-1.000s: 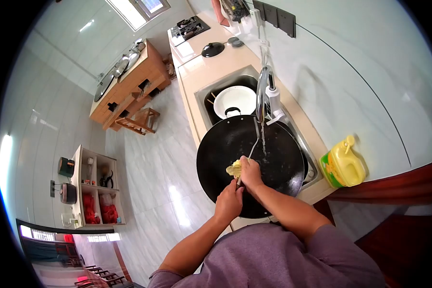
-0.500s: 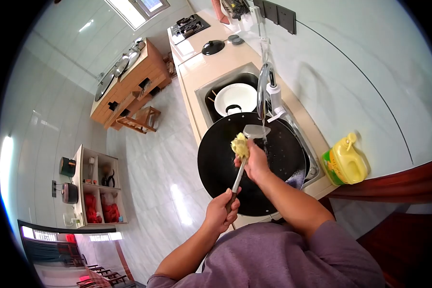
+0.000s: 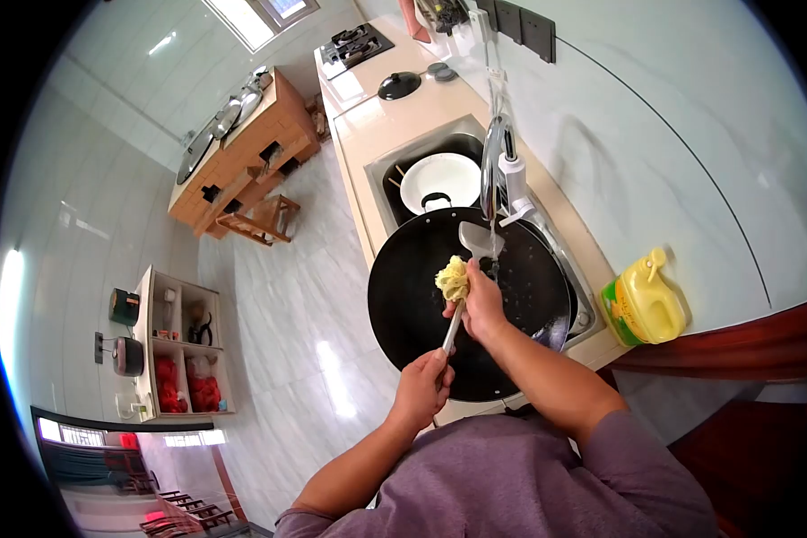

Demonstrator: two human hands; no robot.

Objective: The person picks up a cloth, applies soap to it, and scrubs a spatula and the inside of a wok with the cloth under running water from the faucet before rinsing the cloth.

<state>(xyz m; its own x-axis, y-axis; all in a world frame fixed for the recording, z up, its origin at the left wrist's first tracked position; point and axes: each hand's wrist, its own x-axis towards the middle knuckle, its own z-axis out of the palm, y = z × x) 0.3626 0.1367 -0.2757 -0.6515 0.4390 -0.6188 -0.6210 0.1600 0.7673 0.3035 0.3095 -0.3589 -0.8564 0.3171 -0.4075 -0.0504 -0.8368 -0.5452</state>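
Note:
My left hand (image 3: pixel 421 387) is closed around the handle end of a metal spatula (image 3: pixel 481 239). The blade points away from me, under the thin stream from the faucet (image 3: pixel 490 166). My right hand (image 3: pixel 482 308) grips a yellow scrubbing cloth (image 3: pixel 452 279) wrapped against the spatula's shaft, just below the blade. Beneath both hands lies a large black wok (image 3: pixel 408 309), its far rim over the sink. Some water drops and suds show on its right side.
In the sink (image 3: pixel 378 179) beyond the wok are a white bowl (image 3: pixel 439 184) and chopsticks. A yellow jug (image 3: pixel 646 300) stands right of the sink against the wall. Farther along the counter are a black lid (image 3: pixel 398 86) and a gas stove (image 3: pixel 356 47).
My left hand has moved up and slightly right, closer to my right hand. The spatula blade has turned and shifted away, and the cloth sits a little lower.

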